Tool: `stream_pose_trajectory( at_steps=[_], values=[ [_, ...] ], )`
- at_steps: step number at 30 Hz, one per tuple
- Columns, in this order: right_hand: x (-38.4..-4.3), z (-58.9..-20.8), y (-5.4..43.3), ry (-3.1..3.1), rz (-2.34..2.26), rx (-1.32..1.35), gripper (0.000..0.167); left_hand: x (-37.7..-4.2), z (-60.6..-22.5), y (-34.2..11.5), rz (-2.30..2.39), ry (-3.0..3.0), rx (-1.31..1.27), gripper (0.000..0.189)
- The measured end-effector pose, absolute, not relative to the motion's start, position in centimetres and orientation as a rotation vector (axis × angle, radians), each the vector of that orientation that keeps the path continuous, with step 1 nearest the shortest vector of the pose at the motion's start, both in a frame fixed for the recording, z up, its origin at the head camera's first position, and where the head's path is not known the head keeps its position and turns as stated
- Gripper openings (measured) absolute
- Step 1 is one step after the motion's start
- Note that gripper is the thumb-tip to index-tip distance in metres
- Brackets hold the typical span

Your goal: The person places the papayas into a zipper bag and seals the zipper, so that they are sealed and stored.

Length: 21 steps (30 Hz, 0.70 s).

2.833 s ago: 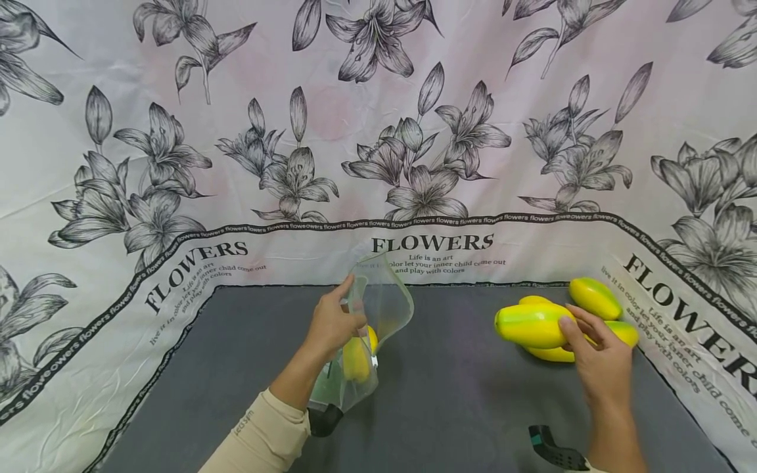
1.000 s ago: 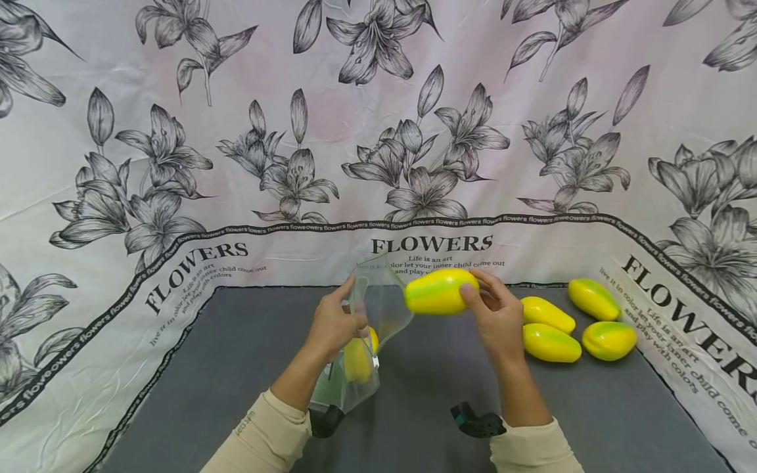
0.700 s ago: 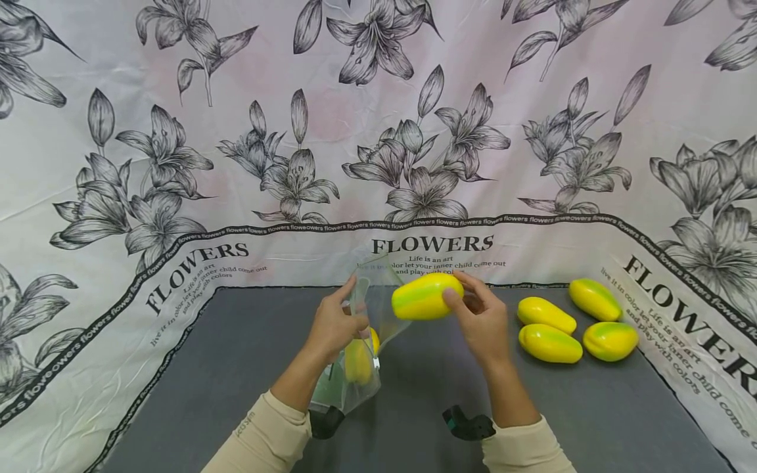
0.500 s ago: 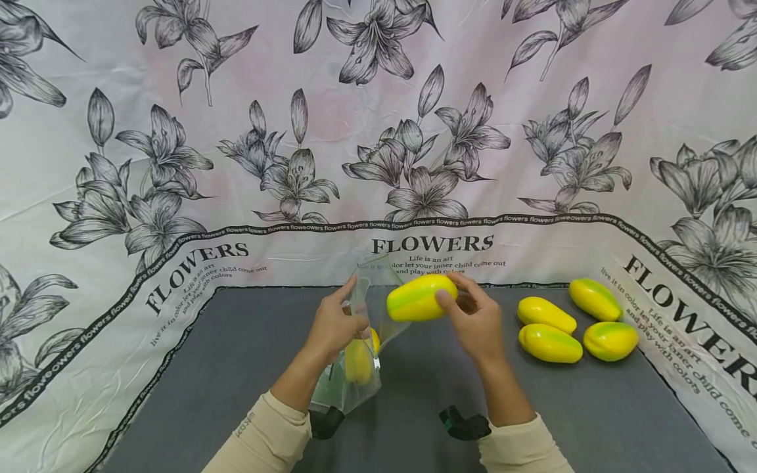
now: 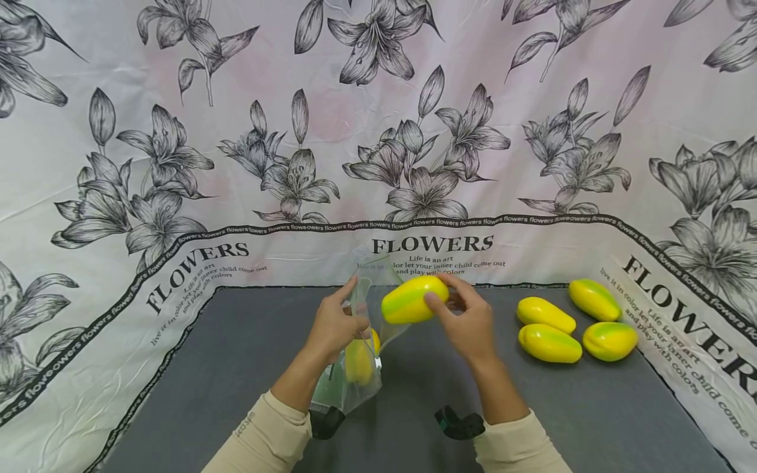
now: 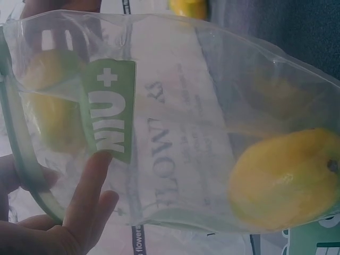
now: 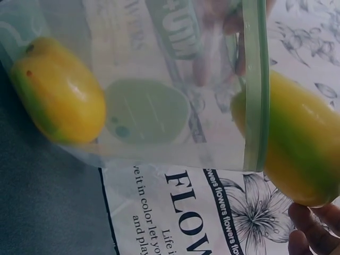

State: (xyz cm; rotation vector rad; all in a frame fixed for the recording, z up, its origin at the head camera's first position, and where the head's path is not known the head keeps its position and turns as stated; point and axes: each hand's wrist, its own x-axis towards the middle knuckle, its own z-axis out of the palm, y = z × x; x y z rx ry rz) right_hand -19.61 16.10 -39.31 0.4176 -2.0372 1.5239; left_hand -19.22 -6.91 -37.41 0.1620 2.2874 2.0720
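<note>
A clear zip bag (image 5: 362, 393) with a green rim stands upright on the grey table, its mouth spread. My left hand (image 5: 331, 328) grips one side of that rim, and in the left wrist view its fingers (image 6: 87, 194) lie along the plastic. One yellow-green papaya (image 7: 58, 90) lies at the bottom inside the bag. My right hand (image 5: 470, 322) holds a second papaya (image 5: 414, 299) between thumb and fingers at its far end. The right wrist view shows the narrow tip of this papaya (image 7: 305, 141) just within the bag's mouth.
Several more papayas lie in a group at the table's right: one papaya (image 5: 547, 314) at the back left, a neighbouring papaya (image 5: 550, 343) in front, others beside the cloth edge. A floral cloth (image 5: 437, 171) hangs behind and borders the grey table (image 5: 248, 368).
My right hand has lifted a papaya from the group at the right and carried it left to the bag's mouth. The left hand and bag have stayed nearly still.
</note>
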Motion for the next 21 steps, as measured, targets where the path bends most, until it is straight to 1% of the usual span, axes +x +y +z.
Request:
stream_pose_trajectory(
  at_steps=[8,17,21],
  values=[
    [-19.72,-39.11,15.61,-2.059,1.442,0.449,0.04,-19.24,-37.41,-7.0,2.07,2.284,0.157,0.093],
    [-19.8,-39.17,15.32,-2.108,1.396,0.466,0.046,-19.35,-37.37,-7.04,2.059,2.304,0.153,0.094],
    [-19.62,-39.26,15.33,-2.114,1.387,0.473,0.046,-19.36,-37.43,-7.08,2.035,2.347,0.151,0.091]
  ],
)
